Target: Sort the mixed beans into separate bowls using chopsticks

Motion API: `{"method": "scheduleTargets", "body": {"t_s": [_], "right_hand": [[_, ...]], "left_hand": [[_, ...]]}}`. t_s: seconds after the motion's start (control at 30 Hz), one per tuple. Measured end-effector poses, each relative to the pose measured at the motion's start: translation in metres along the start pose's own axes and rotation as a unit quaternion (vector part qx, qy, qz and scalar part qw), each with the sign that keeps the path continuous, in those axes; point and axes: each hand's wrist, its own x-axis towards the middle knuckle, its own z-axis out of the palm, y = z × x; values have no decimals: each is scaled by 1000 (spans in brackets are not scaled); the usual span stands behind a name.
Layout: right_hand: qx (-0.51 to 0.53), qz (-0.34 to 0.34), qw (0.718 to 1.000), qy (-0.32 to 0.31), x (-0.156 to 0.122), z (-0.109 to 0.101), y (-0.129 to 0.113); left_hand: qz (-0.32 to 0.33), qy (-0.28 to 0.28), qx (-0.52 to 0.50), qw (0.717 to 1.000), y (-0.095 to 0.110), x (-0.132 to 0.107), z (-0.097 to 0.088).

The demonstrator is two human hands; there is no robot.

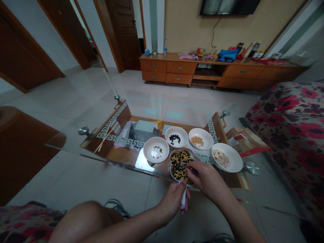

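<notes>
My left hand is closed round the white and purple handle of a scalloped dish, at the near edge of the glass table. Mixed yellow and dark beans fill that dish. Over its right side, my right hand pinches slim dark tweezers, whose tips reach in among the beans. Behind the dish, white bowls stand in an arc: one with a few small greenish beans, one with black beans, one with yellow beans, and one with pale flat pieces.
Chopsticks lie on the table's left part. Papers rest on the lower shelf. A brown paper bag is at the right, near a flowered sofa cover. Across the floor stands a long wooden cabinet bearing assorted items.
</notes>
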Motion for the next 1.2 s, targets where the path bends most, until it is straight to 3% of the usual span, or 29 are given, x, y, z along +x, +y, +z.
{"method": "scheduleTargets", "body": {"t_s": [0.3,0.5,0.73,1.2], "right_hand": [[15,-50,986,156,15,13,-21],[30,-58,986,152,26,21,-34],[40,-55,984,162,27,20,-34],[3,-7,986,166,9,-3,2]], "left_hand": [[-9,3,14,1000,5,-2,1],[3,9,7,1000,11,-4,3],[3,10,-5,1000,8,-3,2],[-5,8,-3,1000,0,1,0]]}}
